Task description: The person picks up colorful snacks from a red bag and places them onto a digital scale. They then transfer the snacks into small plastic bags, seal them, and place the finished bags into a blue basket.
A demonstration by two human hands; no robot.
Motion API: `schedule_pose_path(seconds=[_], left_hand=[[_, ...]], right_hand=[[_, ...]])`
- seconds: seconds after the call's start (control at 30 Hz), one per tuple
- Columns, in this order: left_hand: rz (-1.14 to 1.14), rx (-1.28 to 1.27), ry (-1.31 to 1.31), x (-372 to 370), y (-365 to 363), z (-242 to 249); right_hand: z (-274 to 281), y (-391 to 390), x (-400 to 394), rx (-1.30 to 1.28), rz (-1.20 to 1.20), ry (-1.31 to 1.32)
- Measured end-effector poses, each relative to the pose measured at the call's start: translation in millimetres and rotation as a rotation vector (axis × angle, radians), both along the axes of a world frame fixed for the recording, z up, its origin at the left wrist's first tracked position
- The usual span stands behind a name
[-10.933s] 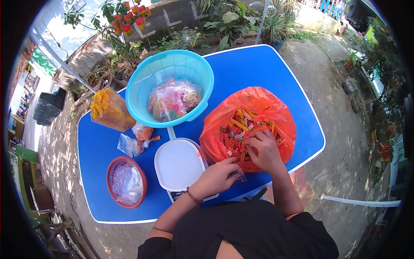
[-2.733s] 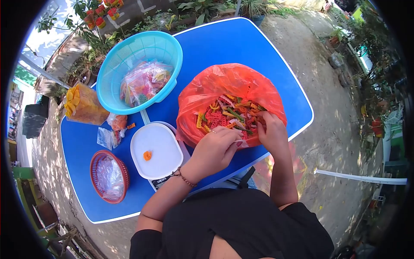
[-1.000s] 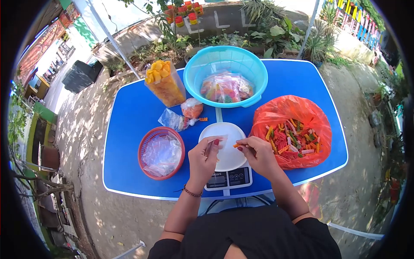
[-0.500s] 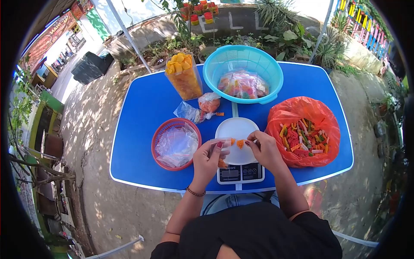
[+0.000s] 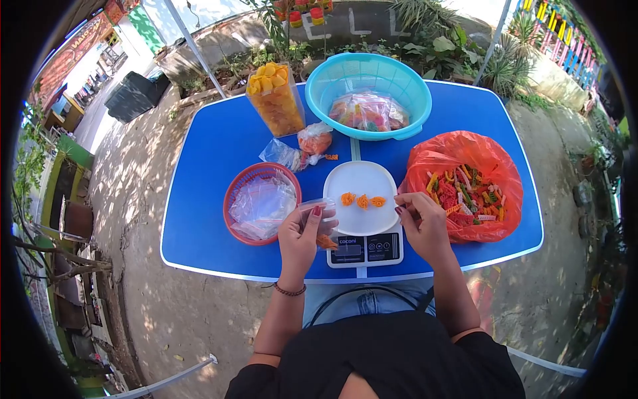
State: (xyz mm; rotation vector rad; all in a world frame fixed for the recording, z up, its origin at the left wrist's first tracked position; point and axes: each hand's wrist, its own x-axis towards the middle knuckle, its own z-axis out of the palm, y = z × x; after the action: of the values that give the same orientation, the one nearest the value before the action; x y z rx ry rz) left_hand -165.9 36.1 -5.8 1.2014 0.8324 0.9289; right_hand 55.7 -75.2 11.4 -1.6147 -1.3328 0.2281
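My left hand (image 5: pixel 300 233) is closed on a small clear plastic bag (image 5: pixel 324 207), left of the scale. Orange pieces (image 5: pixel 326 242) show at the bag's lower end. My right hand (image 5: pixel 423 223) hovers by the right edge of the white plate (image 5: pixel 359 174), its fingers loosely curled with a small gap between thumb and forefinger. Nothing shows between them. Three curly orange snack pieces (image 5: pixel 362 201) lie in a row on the plate, which rests on a kitchen scale (image 5: pixel 365 250).
A red basket (image 5: pixel 229 199) of clear bags stands left. Behind are a tub of yellow snacks (image 5: pixel 276 100), a knotted bag (image 5: pixel 315 138) and a turquoise basket (image 5: pixel 415 126) of filled packets. A red plastic bag (image 5: pixel 458 149) of coloured snacks sits right on the blue table (image 5: pixel 206 173).
My right hand has moved right, away from the orange pieces, and three now show on the plate. My left hand has drawn left with the bag. The view has tilted slightly.
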Motion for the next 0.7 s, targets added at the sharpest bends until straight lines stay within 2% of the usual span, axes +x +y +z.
schedule_pose_path(seconds=[0.23,0.7], left_hand=[[-0.035,0.051,-0.036,3,0,-6],[-0.106,-0.009,-0.041,20,14,-6]], right_hand=[[-3,-8,-9,-0.013,0.02,0.008],[-5,5,2,-0.071,0.042,0.009]])
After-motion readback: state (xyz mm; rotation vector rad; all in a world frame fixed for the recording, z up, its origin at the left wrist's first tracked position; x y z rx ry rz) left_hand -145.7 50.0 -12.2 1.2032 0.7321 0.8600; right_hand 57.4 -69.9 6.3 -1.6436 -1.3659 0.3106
